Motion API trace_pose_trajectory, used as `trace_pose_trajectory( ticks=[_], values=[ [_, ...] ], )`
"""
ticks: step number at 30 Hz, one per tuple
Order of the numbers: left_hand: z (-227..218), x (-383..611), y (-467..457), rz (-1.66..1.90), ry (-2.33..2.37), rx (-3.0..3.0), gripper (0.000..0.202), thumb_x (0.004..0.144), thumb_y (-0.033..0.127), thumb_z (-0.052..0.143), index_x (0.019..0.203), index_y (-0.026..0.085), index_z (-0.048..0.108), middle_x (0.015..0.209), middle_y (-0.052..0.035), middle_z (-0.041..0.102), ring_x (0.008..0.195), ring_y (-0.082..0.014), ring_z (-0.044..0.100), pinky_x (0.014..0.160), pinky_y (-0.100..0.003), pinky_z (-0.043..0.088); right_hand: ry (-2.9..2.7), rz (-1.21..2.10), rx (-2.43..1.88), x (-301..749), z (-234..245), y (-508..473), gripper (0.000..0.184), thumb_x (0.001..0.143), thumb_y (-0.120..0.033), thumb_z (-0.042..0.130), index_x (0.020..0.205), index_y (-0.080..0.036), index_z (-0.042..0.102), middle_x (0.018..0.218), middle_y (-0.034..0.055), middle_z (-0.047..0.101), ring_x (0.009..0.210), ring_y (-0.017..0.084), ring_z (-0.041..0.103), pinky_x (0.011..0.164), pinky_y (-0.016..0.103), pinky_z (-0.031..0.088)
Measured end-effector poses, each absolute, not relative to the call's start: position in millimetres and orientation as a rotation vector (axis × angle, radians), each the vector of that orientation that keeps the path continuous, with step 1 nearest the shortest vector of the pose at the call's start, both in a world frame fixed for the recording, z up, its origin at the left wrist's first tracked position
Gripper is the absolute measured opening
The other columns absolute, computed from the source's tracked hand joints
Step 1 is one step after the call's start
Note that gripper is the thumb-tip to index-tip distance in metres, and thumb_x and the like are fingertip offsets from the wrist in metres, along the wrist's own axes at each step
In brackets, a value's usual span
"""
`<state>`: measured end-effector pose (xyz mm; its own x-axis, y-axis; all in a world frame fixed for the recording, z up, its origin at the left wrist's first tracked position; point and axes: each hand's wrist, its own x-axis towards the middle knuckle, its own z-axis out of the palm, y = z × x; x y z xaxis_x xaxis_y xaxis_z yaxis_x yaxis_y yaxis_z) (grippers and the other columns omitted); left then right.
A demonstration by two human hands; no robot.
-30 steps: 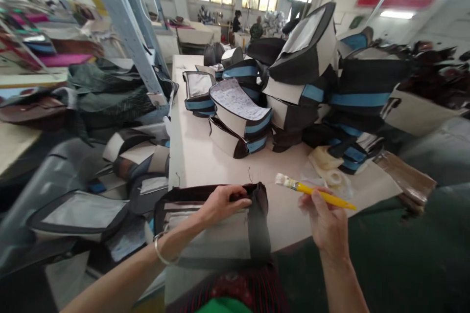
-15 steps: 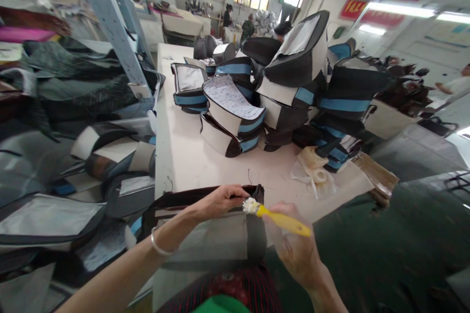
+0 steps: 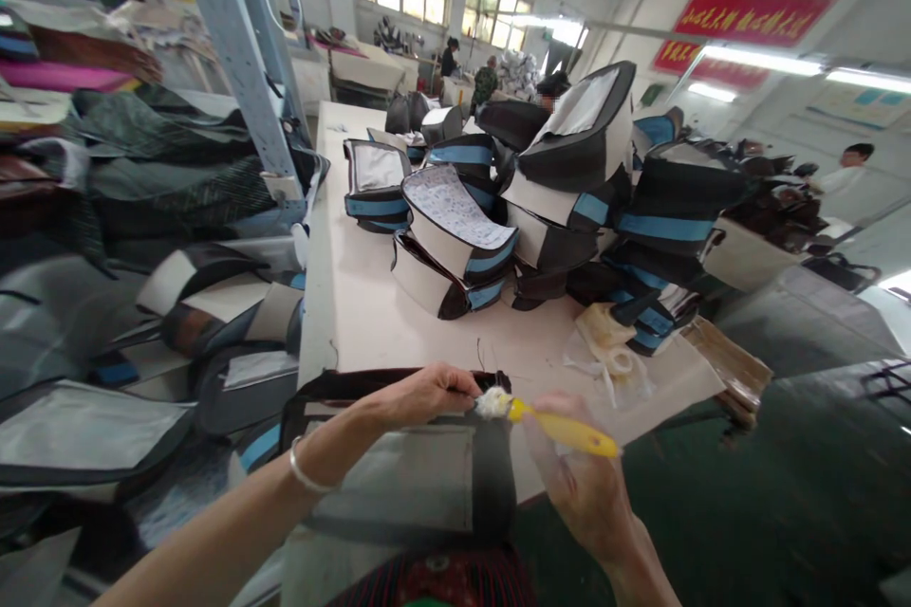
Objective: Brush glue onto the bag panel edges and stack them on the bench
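Note:
A dark bag with a grey panel [image 3: 405,479] lies across the near end of the table, close to my body. My left hand [image 3: 427,394], with a pale bangle at its wrist, is closed in a pinch at the bag's upper edge, near its right corner. Closed around a yellow-handled brush [image 3: 569,432] is my right hand [image 3: 576,484]. The brush's whitish, clumped bristles point left and sit right beside my left fingertips. Whether they touch the bag's edge is hard to make out.
On the white table [image 3: 356,303] stand stacked black, white and blue bags [image 3: 569,171]. A plastic bag with a roll of tape [image 3: 616,356] lies to the right. More bag pieces [image 3: 242,303] are heaped left, beside a blue metal post [image 3: 242,47]. Other people [image 3: 450,59] are farther back.
The brush and my right hand have shifted slightly right. My left hand keeps its pinch at the bag's edge. The camera view has tilted up a little.

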<state>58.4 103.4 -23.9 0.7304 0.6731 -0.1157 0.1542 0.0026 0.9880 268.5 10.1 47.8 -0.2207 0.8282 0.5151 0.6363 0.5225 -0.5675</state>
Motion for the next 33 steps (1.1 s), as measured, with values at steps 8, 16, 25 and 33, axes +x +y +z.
trace_pose_trajectory(
  ticks=[8,16,25,33],
  values=[
    [6.6,55.3,71.6,0.501,0.878,1.840,0.028,0.085,0.042,0.057,0.094,0.018,0.068,0.087,-0.0028,0.065,0.082,-0.0192,0.056,0.076,-0.029,0.042,-1.511,0.618,-1.287,283.4,35.7,14.2,0.008,0.094,-0.029,0.055,0.089,-0.023,0.054,0.069,-0.0035,0.055,0.058,0.012,0.055,0.054,0.022,0.045],
    [-11.3,110.6,38.3,0.758,1.638,1.709,0.023,0.074,0.042,0.067,0.074,0.019,0.061,0.074,-0.0025,0.063,0.078,-0.0234,0.057,0.084,-0.043,0.037,-1.355,0.768,-1.245,288.6,14.9,28.4,0.009,0.094,-0.028,0.056,0.090,-0.022,0.052,0.065,-0.0051,0.057,0.056,0.012,0.054,0.054,0.023,0.043],
    [-19.3,95.6,49.7,0.712,1.264,1.433,0.029,0.067,0.040,0.075,0.082,0.016,0.068,0.074,-0.0011,0.068,0.072,-0.0188,0.059,0.065,-0.028,0.045,-1.472,0.685,-1.228,291.2,6.3,27.8,0.006,0.093,-0.026,0.055,0.089,-0.023,0.052,0.079,-0.0018,0.054,0.064,0.014,0.054,0.060,0.028,0.044],
    [-24.7,95.8,50.9,0.815,1.174,1.450,0.024,0.067,0.035,0.077,0.078,0.016,0.067,0.094,-0.0068,0.069,0.094,-0.0243,0.062,0.087,-0.035,0.046,-1.551,0.600,-1.256,295.4,-0.2,39.3,0.008,0.093,-0.028,0.053,0.088,-0.022,0.051,0.075,-0.0024,0.052,0.056,0.013,0.050,0.053,0.027,0.041]
  ],
)
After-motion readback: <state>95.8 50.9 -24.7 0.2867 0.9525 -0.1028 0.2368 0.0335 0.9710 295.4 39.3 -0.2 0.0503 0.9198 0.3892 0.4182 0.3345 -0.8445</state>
